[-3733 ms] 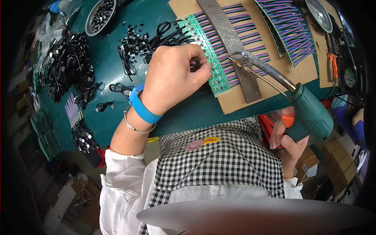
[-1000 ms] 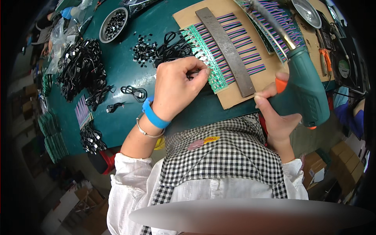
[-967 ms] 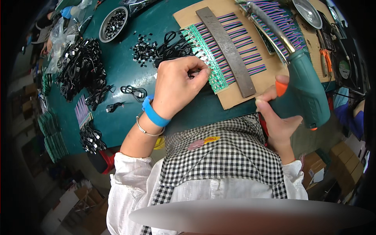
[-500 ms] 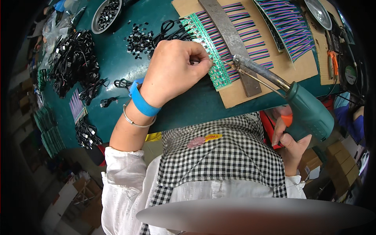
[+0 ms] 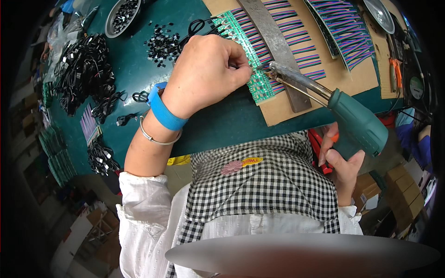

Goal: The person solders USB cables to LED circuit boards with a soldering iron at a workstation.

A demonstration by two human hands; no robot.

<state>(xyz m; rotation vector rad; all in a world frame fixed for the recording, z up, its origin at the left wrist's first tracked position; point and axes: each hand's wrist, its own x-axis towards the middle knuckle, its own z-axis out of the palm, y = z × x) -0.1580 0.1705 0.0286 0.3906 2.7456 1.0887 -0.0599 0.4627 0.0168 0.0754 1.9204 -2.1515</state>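
Note:
My left hand (image 5: 204, 74) rests over the near part of a long green circuit board panel (image 5: 260, 89), thumb and forefinger pinched at its edge. Something dark shows in the gap of the pinch, but what the fingers hold is mostly hidden. My right hand (image 5: 344, 167) grips a green soldering gun (image 5: 360, 121) from below. Its metal tip end reaches the panel beside my left fingertips. Rows of thin multicoloured wires (image 5: 296, 37) run from the panel's right side, beneath a flat metal bar (image 5: 276, 41).
Cardboard (image 5: 340, 78) lies beneath the panel. More wired boards (image 5: 345, 34) sit at right, near orange-handled pliers (image 5: 395, 74). At left are a heap of black cables (image 5: 83, 76), small black parts (image 5: 162, 46) and a metal bowl (image 5: 109, 24) of parts.
The soldering gun and my right hand have shifted slightly left, the gun's tip now closer to my left fingertips. My left hand and wrist have moved a little left, still pinched.

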